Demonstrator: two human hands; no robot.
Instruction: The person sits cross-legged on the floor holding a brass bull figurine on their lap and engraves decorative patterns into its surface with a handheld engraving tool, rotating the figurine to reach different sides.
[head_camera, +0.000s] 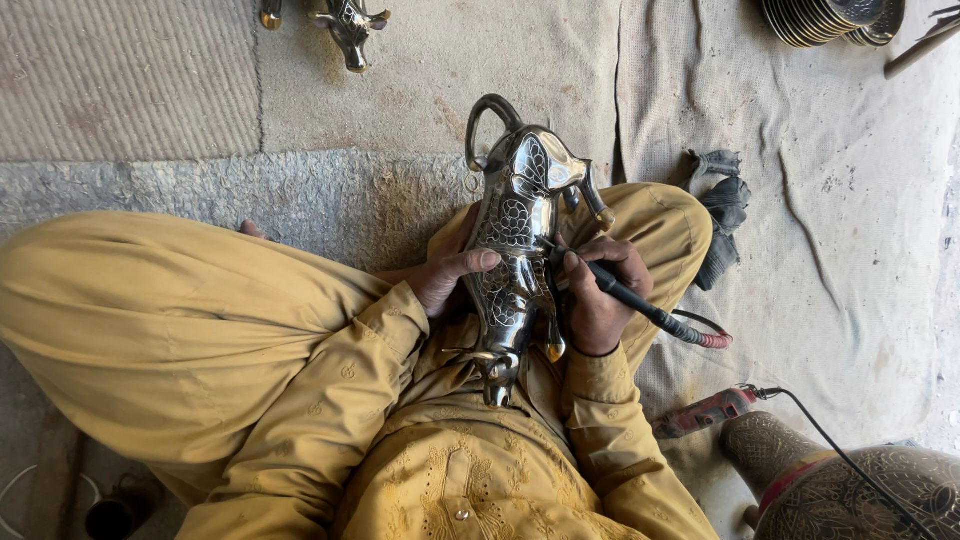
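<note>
I see the metal animal figure (515, 250) lying across my lap, its curled tail end pointing away from me and its head down toward my chest. My left hand (445, 278) is closed around its flank, thumb pressed on the engraved side. My right hand (600, 295) grips a black engraving pen (630, 297) like a pencil, tip meeting the figure's patterned side, though I can't quite make out the exact contact point.

I judge the figure heavy, rigid and slick where polished, so the broad body is the place to hold it, not the thin tail loop or legs.

A red power tool (705, 410) lies on the cloth-covered floor (850, 250) beside my right knee, stacked metal plates (830, 20) farther off.
</note>
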